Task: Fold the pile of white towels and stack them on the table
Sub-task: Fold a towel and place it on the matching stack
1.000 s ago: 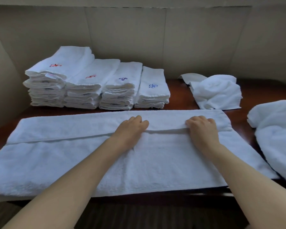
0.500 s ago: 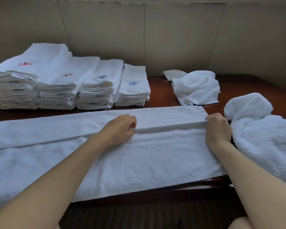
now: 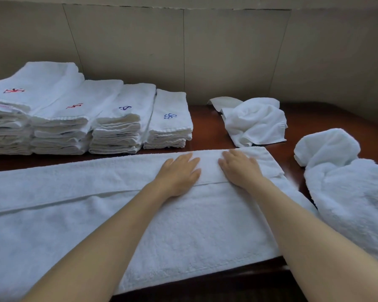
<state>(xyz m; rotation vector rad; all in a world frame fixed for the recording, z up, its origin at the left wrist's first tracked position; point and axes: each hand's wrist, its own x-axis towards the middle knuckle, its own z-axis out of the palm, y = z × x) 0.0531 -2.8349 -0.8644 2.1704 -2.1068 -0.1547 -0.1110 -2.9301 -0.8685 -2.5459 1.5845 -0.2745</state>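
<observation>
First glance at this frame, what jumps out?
The left hand and right hand press flat, side by side, on the folded far strip of a long white towel spread across the near table edge. Behind on the left stand four stacks of folded towels; unfolded towels lie on the right.

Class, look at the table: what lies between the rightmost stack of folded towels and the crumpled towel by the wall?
In the head view, only bare dark wooden table lies between the rightmost stack and the crumpled towel.

You have four stacks of folded towels [image 3: 81, 118], one spread towel [image 3: 183, 232], two crumpled towels [image 3: 254, 122], and two hands [image 3: 179, 173].
</observation>
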